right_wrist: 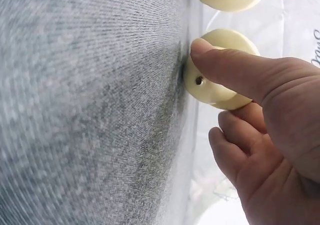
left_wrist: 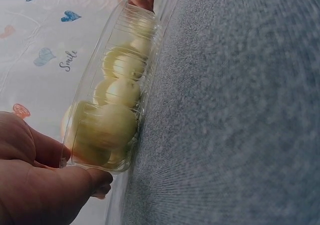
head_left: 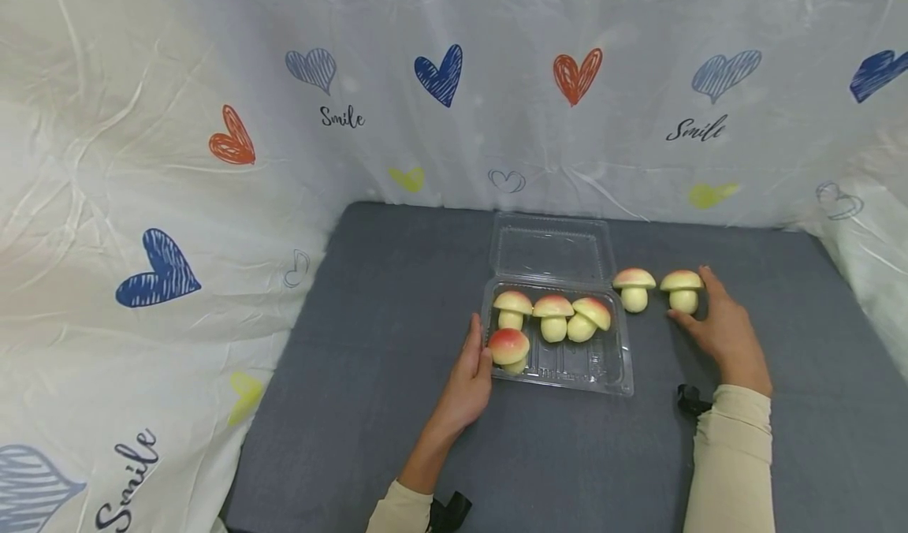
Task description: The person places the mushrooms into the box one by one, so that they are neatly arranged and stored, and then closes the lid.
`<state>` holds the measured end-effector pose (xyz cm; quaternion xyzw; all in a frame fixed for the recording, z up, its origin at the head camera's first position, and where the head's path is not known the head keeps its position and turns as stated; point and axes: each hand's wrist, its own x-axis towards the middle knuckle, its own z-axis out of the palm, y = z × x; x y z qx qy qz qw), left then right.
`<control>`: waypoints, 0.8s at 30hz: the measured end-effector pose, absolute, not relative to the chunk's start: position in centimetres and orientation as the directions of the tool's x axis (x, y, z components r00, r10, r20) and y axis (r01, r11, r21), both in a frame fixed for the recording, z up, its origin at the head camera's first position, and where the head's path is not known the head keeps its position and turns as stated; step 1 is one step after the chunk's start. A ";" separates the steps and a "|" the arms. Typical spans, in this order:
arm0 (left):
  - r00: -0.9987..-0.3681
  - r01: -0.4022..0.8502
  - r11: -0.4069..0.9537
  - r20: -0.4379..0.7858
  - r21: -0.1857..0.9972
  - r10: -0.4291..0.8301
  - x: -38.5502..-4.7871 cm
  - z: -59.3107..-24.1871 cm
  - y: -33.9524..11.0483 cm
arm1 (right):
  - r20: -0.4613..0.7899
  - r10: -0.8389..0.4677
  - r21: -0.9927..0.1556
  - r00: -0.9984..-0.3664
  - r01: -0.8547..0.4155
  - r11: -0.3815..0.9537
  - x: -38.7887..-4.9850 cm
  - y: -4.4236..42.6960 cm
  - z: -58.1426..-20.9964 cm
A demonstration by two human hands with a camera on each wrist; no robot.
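The left hand (head_left: 464,391) had hold of the near left part of a clear plastic container (head_left: 567,369), its thumb and fingers closed about the wall with little gap between them. The right hand (head_left: 731,340) was partly closed, thumb and forefinger pinching the right-hand mushroom (head_left: 682,281), a pale yellow piece with a reddish tint on its cap; its remaining fingers were bent and clear of it. The held mushroom was to the right of the container, stem toward the person, with a small dark hole in the stem's end; whether it bore on the table could not be determined. Just left of it, apart from it and close by the container's right edge, lay a second loose mushroom (head_left: 634,281). Four mushrooms were inside the container: three in a row (head_left: 553,308) along the far side, and a front mushroom (head_left: 509,347) at the near left. The hinged lid (head_left: 549,247) lay open on the far side. All rested on a table covered in dark grey cloth (head_left: 355,407). Beyond hung a white sheet (head_left: 496,13) printed with hearts and the word "Smile".
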<state>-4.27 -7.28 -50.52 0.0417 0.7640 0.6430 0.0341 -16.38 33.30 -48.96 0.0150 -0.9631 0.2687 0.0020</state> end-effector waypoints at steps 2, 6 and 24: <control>-0.994 0.019 0.164 0.001 0.986 0.110 -4.2 -50.5 -7.3 | 0.040 -0.021 -0.519 -0.999 -0.038 0.854 -16.3 33.3 -49.0; -0.993 0.021 0.163 0.002 0.986 0.116 -4.2 -50.6 -7.3 | 0.074 -0.008 -0.524 -0.997 -0.046 0.851 -16.0 33.3 -49.0; -0.994 0.013 0.163 -0.005 0.987 0.110 -4.2 -50.6 -7.4 | 0.094 0.032 -0.529 -0.995 -0.022 0.848 -14.1 32.5 -47.3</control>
